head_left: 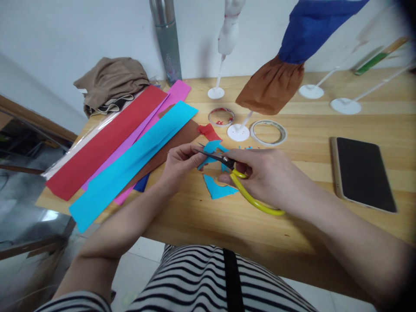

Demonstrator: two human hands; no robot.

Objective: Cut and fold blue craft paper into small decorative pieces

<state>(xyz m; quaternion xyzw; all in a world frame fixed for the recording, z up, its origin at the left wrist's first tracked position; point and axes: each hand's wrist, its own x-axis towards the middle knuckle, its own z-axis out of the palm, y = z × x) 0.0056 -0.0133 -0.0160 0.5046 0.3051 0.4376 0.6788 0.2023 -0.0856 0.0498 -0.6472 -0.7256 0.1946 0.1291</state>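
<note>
Within the left hand (182,162), blue paper (212,145) is pinched, partly hidden by scissors (229,162) gripped in the right hand (268,171). Behind, the flask (169,50) is cut off above.

Room lies between tape roll (284,138) and phone (365,173), stands (346,106) behind.

soft, slightly dim light greys the smooth white wall (97,30) and leaves faint shadows on it. the pale, wood-grained desk (305,169) darkens along its near right edge. the right corners turn black and blurry.
</note>
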